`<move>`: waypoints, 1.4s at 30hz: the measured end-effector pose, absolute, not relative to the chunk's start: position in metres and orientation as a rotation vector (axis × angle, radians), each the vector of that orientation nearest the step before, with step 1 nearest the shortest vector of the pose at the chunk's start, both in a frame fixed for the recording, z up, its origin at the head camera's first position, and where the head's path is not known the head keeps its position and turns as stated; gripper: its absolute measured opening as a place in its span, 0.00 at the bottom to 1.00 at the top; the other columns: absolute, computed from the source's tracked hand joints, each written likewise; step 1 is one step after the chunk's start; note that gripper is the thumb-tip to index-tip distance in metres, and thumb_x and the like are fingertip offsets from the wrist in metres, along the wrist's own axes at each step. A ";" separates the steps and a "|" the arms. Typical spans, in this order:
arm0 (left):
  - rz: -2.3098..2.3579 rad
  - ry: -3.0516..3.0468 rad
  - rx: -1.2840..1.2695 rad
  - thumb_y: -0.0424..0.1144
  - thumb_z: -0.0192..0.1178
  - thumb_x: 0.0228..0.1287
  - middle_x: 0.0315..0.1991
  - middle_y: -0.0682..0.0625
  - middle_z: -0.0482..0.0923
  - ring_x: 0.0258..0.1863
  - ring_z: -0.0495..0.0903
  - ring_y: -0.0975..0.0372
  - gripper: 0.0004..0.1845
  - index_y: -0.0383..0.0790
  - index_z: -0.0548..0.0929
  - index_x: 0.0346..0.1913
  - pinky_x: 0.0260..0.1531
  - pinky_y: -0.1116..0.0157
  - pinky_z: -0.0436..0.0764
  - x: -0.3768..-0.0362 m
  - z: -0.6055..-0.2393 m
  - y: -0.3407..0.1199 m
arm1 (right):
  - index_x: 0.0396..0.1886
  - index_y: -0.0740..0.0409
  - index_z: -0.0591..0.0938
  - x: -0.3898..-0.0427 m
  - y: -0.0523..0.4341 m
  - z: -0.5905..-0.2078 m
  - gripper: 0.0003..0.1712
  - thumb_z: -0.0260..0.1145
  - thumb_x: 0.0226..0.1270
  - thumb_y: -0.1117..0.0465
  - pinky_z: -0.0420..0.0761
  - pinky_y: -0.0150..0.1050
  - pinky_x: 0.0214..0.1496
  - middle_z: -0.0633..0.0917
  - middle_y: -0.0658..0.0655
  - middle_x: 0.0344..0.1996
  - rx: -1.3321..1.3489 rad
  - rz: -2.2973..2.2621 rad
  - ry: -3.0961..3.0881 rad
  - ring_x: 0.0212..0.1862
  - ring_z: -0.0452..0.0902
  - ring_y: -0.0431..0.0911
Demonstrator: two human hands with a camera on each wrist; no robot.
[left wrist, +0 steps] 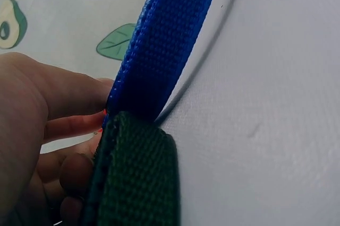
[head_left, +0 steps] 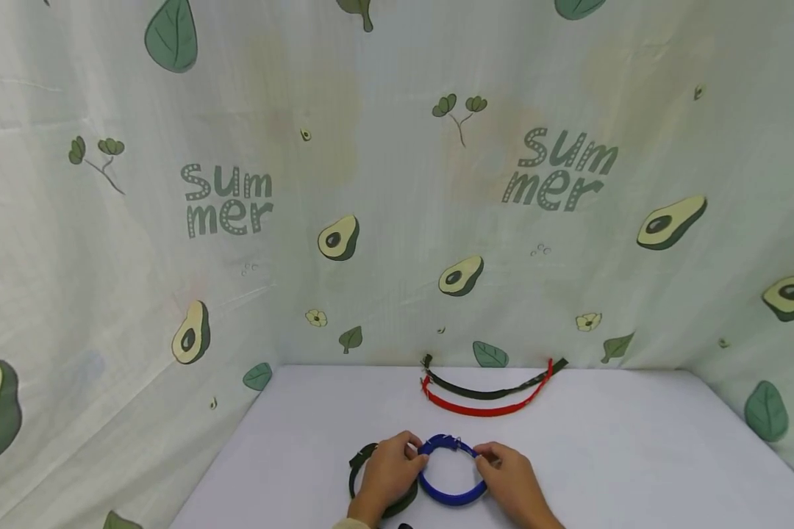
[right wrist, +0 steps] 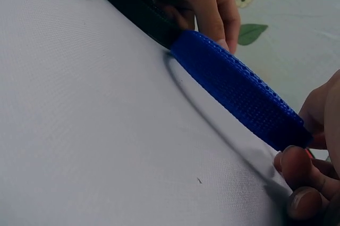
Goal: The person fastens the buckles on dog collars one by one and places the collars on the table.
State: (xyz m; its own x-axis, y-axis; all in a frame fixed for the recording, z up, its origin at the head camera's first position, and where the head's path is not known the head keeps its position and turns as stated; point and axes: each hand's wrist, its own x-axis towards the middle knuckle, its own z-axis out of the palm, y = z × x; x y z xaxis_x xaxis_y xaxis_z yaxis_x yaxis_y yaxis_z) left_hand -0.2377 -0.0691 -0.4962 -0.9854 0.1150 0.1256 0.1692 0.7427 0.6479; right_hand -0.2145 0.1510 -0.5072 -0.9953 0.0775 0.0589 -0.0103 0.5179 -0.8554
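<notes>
Blue woven webbing fills the close wrist views: it is a blue collar, a flat nylon strap closed into a ring, with a coarse ribbed weave and what looks like a small metal fitting at its far edge in the head view. It stands on its edge on the white worktop, low and just left of centre in the head frame, casting a thin curved shadow on the cloth. Just left of it, touching or overlapping its left end, lies a dark green collar of the same webbing, partly hidden under the left hand. That hand comes in from the bottom edge, palm down, thumb and fingers curled and pinching the left side of the blue ring where it meets the green strap; the left wrist view shows the fingers tucked behind the two straps. The right hand enters from the lower right, its fingers bent and pinching the right side of the ring; in the right wrist view its fingertips close against the strap's end. Both hands are thus clamped on the blue collar, one at each side. Farther back, near the avocado-print backdrop, a red strap and a black strap lie open in shallow curves, side by side.
</notes>
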 end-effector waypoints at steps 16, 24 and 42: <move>-1.053 -2.893 -0.164 0.46 0.73 0.59 0.22 0.62 0.74 0.21 0.71 0.67 0.11 0.46 0.87 0.40 0.24 0.64 0.72 -0.235 -0.499 -0.063 | 0.38 0.61 0.87 -0.213 0.152 -0.507 0.08 0.66 0.61 0.64 0.75 0.39 0.33 0.84 0.50 0.32 -0.104 1.484 -2.725 0.31 0.72 0.44; -1.012 -2.892 -0.106 0.47 0.73 0.58 0.21 0.62 0.73 0.21 0.71 0.67 0.08 0.49 0.86 0.34 0.24 0.64 0.71 -0.236 -0.501 -0.059 | 0.37 0.60 0.87 -0.214 0.152 -0.507 0.06 0.66 0.62 0.65 0.77 0.40 0.34 0.83 0.50 0.30 -0.095 1.478 -2.715 0.32 0.74 0.44; -0.983 -2.867 -0.083 0.46 0.69 0.63 0.20 0.62 0.73 0.21 0.70 0.66 0.06 0.51 0.85 0.31 0.22 0.66 0.69 -0.237 -0.503 -0.064 | 0.34 0.60 0.87 -0.212 0.150 -0.507 0.05 0.65 0.63 0.65 0.77 0.37 0.29 0.82 0.50 0.28 -0.118 1.527 -2.634 0.30 0.75 0.43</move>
State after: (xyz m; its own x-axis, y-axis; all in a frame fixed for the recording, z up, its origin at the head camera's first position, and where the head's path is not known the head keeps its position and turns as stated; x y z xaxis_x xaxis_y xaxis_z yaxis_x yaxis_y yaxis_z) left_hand -0.2375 -0.0636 -0.5030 -0.9925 0.0158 0.1211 0.0868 0.7887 0.6086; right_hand -0.2120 0.1497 -0.5067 -0.9926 0.1137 0.0426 0.0196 0.4957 -0.8682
